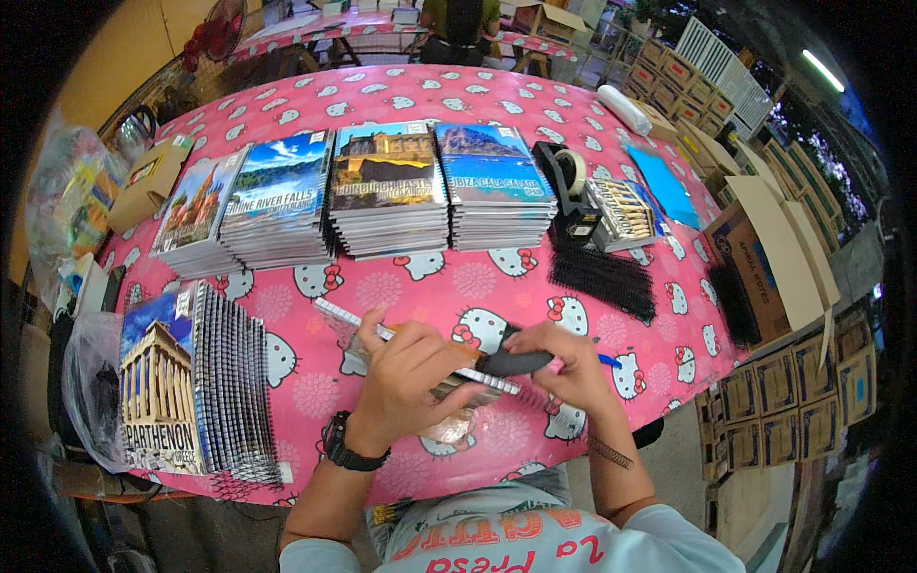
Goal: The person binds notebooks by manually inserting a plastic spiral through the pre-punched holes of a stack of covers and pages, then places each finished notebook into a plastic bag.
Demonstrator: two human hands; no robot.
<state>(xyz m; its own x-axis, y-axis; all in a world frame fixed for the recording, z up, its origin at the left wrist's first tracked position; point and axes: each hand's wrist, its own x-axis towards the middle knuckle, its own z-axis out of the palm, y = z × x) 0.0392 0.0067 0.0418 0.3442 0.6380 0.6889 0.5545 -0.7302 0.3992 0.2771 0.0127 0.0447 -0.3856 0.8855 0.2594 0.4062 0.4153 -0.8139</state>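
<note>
Near the table's front edge, my left hand [409,372] is closed around a spiral notebook [349,320], tilted with its edge up. Its cover is mostly hidden by the hand. My right hand [571,368] is closed on a black-handled tool [516,363], which reaches the notebook's edge beside my left fingers. The tool's working end is mostly covered, so its kind is unclear. A dark spiral coil [609,454] shows against my right forearm, and a blue pen-like object [608,361] pokes out beyond that hand.
Notebook stacks [387,191] stand across the table, with another stack [158,392] at left. Black binding coils [602,282] lie before a tape dispenser [575,196]. A small notebook pile [626,212] sits beside it. An open carton [755,267] stands at right; a person [458,29] is far behind.
</note>
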